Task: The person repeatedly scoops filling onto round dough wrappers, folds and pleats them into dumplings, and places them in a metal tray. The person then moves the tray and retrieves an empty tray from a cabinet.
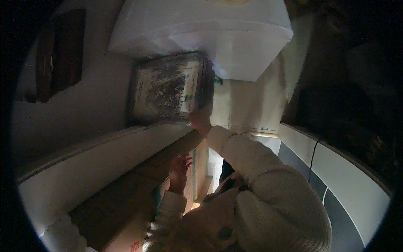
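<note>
My right hand [201,119], blurred, grips the near right corner of a plastic storage box [202,75]. The box is see-through at its edges, with a pale, dark-blotched top; its contents are hard to make out. My right arm, in a thick cream knit sleeve, reaches up to it. Lower down, my left hand [179,170] is held with its fingers loosely bent and apart, nothing visible in them. It is beside a brown cardboard box [200,168] with green edging.
A big white cabinet-like block [201,35] stands behind the storage box. At the upper left hangs a dark brown object [63,52]. Pale low walls [109,164] run along both sides. A dark cable [312,157] hangs at the right. White crumpled material [63,235] lies lower left.
</note>
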{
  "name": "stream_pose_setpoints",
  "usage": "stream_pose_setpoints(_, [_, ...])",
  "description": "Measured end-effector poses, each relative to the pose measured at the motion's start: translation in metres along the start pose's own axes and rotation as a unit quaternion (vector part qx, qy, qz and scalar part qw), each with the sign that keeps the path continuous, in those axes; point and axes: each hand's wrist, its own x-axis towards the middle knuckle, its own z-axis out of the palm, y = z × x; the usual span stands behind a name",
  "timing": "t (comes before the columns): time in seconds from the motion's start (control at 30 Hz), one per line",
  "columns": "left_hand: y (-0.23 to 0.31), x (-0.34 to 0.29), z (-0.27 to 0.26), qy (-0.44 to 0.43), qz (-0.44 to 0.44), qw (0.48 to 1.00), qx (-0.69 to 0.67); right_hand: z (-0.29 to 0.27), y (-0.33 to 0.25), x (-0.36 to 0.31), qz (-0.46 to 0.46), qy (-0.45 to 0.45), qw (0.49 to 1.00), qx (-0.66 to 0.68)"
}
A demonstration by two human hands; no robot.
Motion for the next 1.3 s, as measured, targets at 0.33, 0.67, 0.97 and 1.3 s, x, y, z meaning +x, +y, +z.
stream_pose_setpoints(0.33, [0.004,0.09,0.047,0.084,-0.102,0.988,-0.073,-0.185,0.056,-0.133,0.25,-0.033,0.836,0.487])
stream_pose_setpoints(0.67, [0.053,0.171,-0.048,0.277,-0.001,0.958,0.079,-0.204,0.14,-0.158,0.103,-0.179,0.958,0.2])
stream_pose_setpoints(0.97, [0.11,0.291,-0.092,0.198,-0.051,0.965,0.165,-0.165,0.165,-0.14,-0.067,-0.141,0.987,0.04])
stream_pose_setpoints(1.3, [0.105,0.316,-0.072,0.131,-0.129,0.952,0.246,-0.191,0.113,-0.162,0.195,-0.011,0.962,0.189])
